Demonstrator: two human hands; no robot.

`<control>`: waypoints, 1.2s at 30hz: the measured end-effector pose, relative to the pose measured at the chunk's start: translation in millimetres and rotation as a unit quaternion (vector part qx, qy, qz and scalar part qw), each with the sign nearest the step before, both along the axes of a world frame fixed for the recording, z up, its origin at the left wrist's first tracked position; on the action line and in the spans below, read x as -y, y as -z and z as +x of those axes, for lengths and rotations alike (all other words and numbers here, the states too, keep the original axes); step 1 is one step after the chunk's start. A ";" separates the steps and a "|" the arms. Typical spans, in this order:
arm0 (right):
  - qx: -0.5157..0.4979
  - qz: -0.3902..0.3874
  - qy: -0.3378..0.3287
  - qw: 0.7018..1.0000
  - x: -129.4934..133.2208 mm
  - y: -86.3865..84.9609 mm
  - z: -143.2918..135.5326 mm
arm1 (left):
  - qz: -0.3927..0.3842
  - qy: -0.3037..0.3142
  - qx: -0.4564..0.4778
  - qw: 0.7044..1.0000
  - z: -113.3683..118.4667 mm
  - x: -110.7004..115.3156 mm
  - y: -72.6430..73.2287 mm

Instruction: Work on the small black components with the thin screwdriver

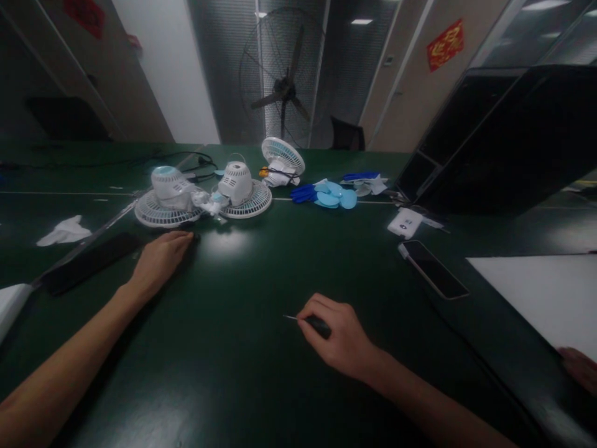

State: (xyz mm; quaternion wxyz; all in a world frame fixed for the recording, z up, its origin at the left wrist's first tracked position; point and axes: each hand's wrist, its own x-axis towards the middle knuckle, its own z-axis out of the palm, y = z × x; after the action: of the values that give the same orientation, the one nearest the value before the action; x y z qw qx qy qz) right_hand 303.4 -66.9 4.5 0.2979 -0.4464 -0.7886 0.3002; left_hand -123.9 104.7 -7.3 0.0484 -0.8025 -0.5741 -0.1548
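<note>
In my right hand [338, 333], at the middle of the green table [242, 274], is a screwdriver [321, 326] with a dark handle; its thin metal tip points left. My left hand [161, 258] lies farther forward on the left, fingers pressed together around something small and dark that I cannot make out. Just beyond it, a white fan [170, 196] rests grille down, beside a second white fan [242, 190] in the same pose. A third small fan [282, 162] sits tilted behind them. Light blue fan blades [336, 195] lie to their right.
A phone [433, 269] and a white box [405, 223] lie on the right, before a large black monitor [508, 137]. A white board [545, 292] is at the right edge, near another person's hand [578, 367]. Crumpled white plastic [65, 231] and a black keyboard-like slab [91, 261] are left.
</note>
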 end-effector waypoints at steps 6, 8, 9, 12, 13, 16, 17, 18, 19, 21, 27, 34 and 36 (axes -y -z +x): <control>0.030 0.018 0.035 0.999 -4.2 3.1 -0.5 | -0.072 0.248 0.092 0.962 90.3 43.5 4.8; 0.036 0.022 0.047 0.998 -4.6 3.7 0.1 | -0.136 0.317 0.161 0.925 124.5 69.3 4.6; 0.038 0.021 0.048 0.998 -4.3 3.5 0.4 | -0.164 0.334 0.192 0.908 137.9 81.0 4.5; 0.039 0.021 0.042 0.998 -2.9 1.7 0.8 | -0.229 0.325 0.246 0.884 159.9 104.2 4.4; 0.039 0.023 0.038 0.998 -2.5 1.0 0.6 | -0.243 0.311 0.253 0.884 162.1 107.6 4.2; 0.042 0.027 0.031 0.998 -2.2 -0.7 -0.6 | -0.266 0.282 0.258 0.885 161.6 109.5 2.6; 0.043 0.028 0.030 0.998 -2.5 -0.9 -1.1 | -0.269 0.282 0.260 0.884 160.9 108.8 1.9; 0.046 0.027 0.028 0.998 -2.8 -1.1 -1.5 | -0.269 0.287 0.262 0.881 160.5 108.1 1.4; 0.048 0.027 0.026 0.998 -3.0 -1.1 -1.9 | -0.268 0.293 0.265 0.879 160.3 107.4 1.1; 0.052 0.026 0.020 0.998 -3.4 -0.8 -2.3 | -0.265 0.307 0.266 0.875 160.6 106.5 1.1; 0.057 0.031 0.012 0.998 -2.3 1.1 -4.4 | -0.272 0.337 0.270 0.860 161.7 105.0 0.6; 0.074 0.042 0.006 0.996 -2.4 2.5 -8.1 | -0.259 0.359 0.278 0.852 161.6 104.8 0.1; 0.070 0.041 0.006 0.997 -2.7 3.3 -7.7 | -0.255 0.362 0.279 0.852 161.5 104.3 1.1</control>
State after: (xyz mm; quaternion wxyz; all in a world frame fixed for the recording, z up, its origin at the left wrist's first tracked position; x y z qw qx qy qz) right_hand 295.7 -64.2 1.2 0.2617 -0.4586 -0.8163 0.2341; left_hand 37.6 0.4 -8.4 -0.3800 -0.8609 -0.2513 -0.2267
